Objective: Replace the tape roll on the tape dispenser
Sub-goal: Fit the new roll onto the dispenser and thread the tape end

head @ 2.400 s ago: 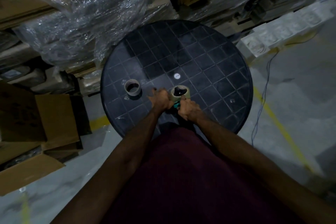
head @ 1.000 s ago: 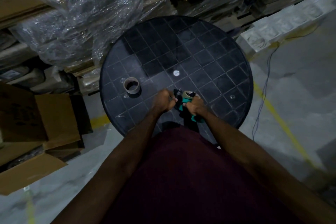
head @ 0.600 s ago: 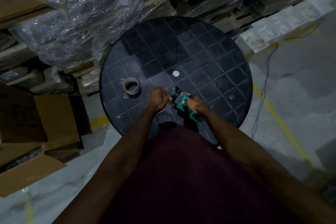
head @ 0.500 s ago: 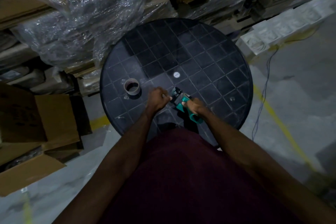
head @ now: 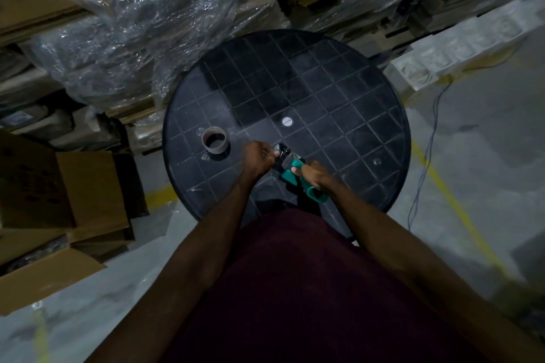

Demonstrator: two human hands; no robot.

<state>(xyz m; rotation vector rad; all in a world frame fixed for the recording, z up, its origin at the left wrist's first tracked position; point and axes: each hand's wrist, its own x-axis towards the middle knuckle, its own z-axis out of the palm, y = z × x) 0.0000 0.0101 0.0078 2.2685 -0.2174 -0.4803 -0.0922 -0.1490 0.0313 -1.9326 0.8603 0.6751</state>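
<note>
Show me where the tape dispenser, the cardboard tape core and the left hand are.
tape dispenser (head: 312, 192): head view, teal handle.
cardboard tape core (head: 215, 149): head view, outer wall.
left hand (head: 258, 158): head view, back of hand.

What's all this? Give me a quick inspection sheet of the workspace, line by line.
Surface: round black table, grid-patterned top.
Job's things: teal tape dispenser held over the near edge; cardboard tape core standing apart to the left.
Clutter: nothing seen on the table.
Hands: left hand closed at the dispenser's front; right hand gripping its handle.
Cables: thin cable on the floor, right.
Surroundings: plastic-wrapped stacks, cardboard boxes.
</note>
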